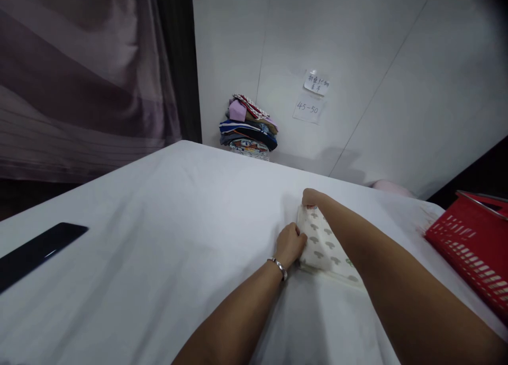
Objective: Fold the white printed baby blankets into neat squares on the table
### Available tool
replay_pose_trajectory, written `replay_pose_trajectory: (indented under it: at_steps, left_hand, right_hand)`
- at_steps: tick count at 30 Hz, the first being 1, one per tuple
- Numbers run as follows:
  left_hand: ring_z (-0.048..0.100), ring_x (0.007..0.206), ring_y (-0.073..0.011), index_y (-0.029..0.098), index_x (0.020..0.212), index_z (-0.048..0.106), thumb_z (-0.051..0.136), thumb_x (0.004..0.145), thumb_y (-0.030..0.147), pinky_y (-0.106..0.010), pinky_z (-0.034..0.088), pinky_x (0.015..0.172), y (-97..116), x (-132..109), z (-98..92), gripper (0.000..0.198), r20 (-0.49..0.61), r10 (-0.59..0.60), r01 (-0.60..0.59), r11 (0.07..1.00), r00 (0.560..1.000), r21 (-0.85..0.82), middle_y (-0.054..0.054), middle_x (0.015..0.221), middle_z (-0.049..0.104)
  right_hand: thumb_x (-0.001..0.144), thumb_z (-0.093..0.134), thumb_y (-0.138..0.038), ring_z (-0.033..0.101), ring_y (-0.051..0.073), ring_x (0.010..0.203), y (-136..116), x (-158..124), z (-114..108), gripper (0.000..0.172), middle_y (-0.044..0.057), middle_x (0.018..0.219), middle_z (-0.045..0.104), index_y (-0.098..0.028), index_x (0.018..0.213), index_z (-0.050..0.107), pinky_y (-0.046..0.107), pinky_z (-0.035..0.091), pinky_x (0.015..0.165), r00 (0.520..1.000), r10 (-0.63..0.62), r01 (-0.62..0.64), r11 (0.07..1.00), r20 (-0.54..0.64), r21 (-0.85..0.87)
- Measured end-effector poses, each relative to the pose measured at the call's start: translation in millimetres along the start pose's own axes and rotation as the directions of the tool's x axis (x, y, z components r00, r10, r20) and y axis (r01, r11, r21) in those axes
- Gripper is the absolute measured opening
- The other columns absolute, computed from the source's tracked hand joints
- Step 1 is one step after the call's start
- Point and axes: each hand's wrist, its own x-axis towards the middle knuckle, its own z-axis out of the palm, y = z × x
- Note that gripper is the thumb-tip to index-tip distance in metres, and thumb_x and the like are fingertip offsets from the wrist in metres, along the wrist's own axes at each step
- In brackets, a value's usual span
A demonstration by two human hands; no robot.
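A folded white cloth with a grey mushroom-like print lies on the white-covered table, right of centre. My left hand, with a silver bracelet at its wrist, is closed at the cloth's left edge, its fingers pinching that edge. At the cloth's far left corner is my right hand, its fingers curled down and closed on the corner. My right forearm crosses over the cloth and hides its right part.
A red plastic basket stands at the right edge. On the left lies a flat black object. Folded clothes are stacked beyond the far edge, by a wall with paper notes. A curtain hangs left.
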Motion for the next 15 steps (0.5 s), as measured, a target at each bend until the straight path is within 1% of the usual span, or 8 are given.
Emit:
replay_pose_trajectory:
  at_steps: [4,7,10,12,15]
  left_hand:
    - [0.057,0.078,-0.0179,0.020,0.079,0.055,0.052,0.076,0.021,-0.027,0.036,0.063,1,-1,-1.0,0.004,0.012,-0.006,0.006,1.000,1.000,-0.022,-0.005,0.086,0.066]
    - [0.058,0.078,-0.0186,0.019,0.079,0.055,0.052,0.076,0.021,-0.027,0.036,0.064,1,-1,-1.2,0.005,0.008,-0.011,0.011,1.000,1.000,-0.028,-0.005,0.085,0.066]
    - [0.058,0.078,-0.0185,0.019,0.079,0.055,0.052,0.077,0.021,-0.027,0.036,0.064,2,-1,-0.6,0.004,0.003,-0.024,0.024,0.999,1.000,-0.029,-0.005,0.084,0.066]
    - [0.058,0.076,-0.0180,0.019,0.079,0.054,0.053,0.077,0.021,-0.027,0.036,0.063,2,-1,0.2,0.003,0.002,-0.030,0.030,0.999,1.000,-0.032,-0.005,0.083,0.066]
    - [0.058,0.075,-0.0178,0.020,0.077,0.053,0.053,0.077,0.022,-0.027,0.035,0.061,1,-1,1.4,0.002,-0.007,-0.022,0.021,0.999,1.000,-0.030,-0.004,0.081,0.066]
  right_hand:
    - [0.090,0.057,-0.035,0.062,0.018,0.091,-6,0,-1,0.029,0.006,0.107,0.063,-0.013,0.110,0.060,0.037,0.054,0.078,0.988,0.140,-0.144,0.988,0.057,0.064]
    - [0.089,0.059,-0.031,0.065,0.015,0.082,-11,-4,-1,0.022,0.005,0.093,0.067,-0.012,0.099,0.064,0.034,0.054,0.074,0.978,0.204,-0.208,0.973,0.049,0.102]
    - [0.078,0.066,-0.019,0.067,0.021,0.083,-19,-9,-6,0.017,0.010,0.084,0.070,-0.009,0.092,0.068,0.032,0.053,0.073,0.970,0.243,-0.237,0.963,-0.031,0.128]
    - [0.071,0.066,-0.011,0.067,0.027,0.091,-25,-13,-10,0.024,0.016,0.089,0.070,-0.008,0.095,0.069,0.033,0.052,0.074,0.961,0.254,-0.237,0.961,-0.112,0.145]
    - [0.069,0.063,-0.006,0.064,0.030,0.100,-33,-19,-15,0.036,0.020,0.103,0.068,-0.009,0.104,0.069,0.033,0.052,0.077,0.945,0.248,-0.212,0.961,-0.215,0.175]
